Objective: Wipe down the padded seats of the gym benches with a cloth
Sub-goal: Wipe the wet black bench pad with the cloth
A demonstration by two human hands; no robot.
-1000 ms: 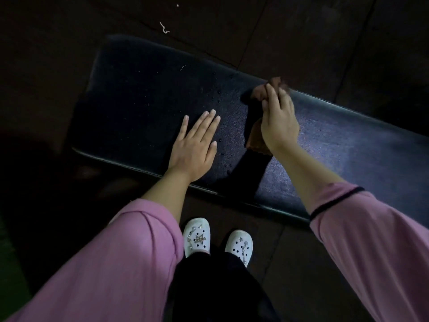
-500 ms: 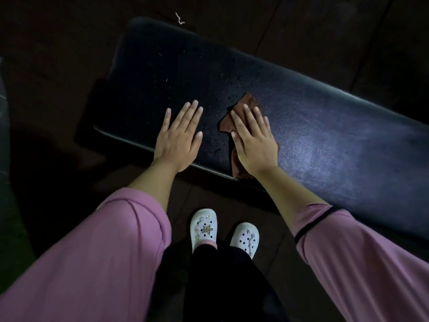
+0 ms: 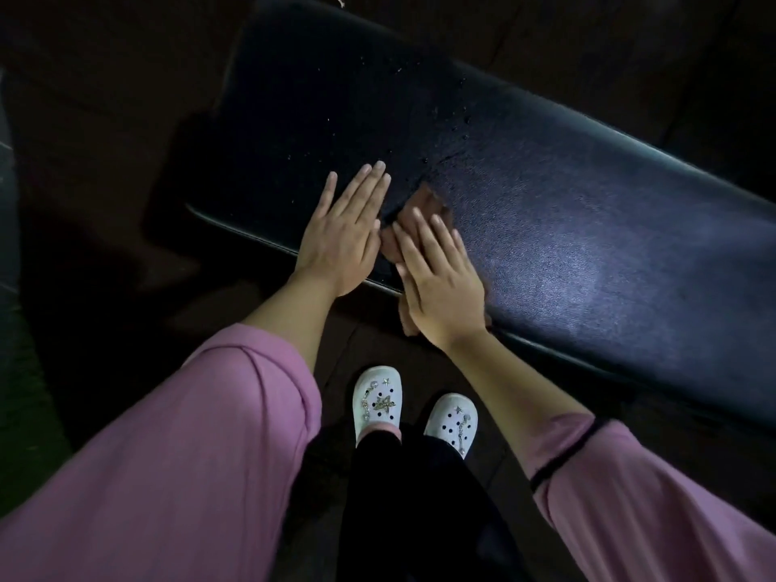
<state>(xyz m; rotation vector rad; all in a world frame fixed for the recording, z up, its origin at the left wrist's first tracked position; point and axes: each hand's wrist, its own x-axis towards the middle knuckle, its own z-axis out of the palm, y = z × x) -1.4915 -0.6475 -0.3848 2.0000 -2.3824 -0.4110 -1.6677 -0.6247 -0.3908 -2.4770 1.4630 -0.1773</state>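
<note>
Right hand (image 3: pixel 441 287) dragged the cloth (image 3: pixel 424 203) back to the near edge of the bench seat (image 3: pixel 588 212), flat fingers pressing it down, while the open left hand (image 3: pixel 342 233) just beside braces for balance, probably.

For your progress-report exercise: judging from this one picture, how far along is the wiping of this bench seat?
Done: the stretch of the black padded bench seat right of the hands looks smooth and free of droplets. In hand: the right hand presses the brown cloth flat at the near edge, with the left hand flat on the seat beside it. Left: water droplets still speckle the far-left part. Other benches are not in view.
</note>
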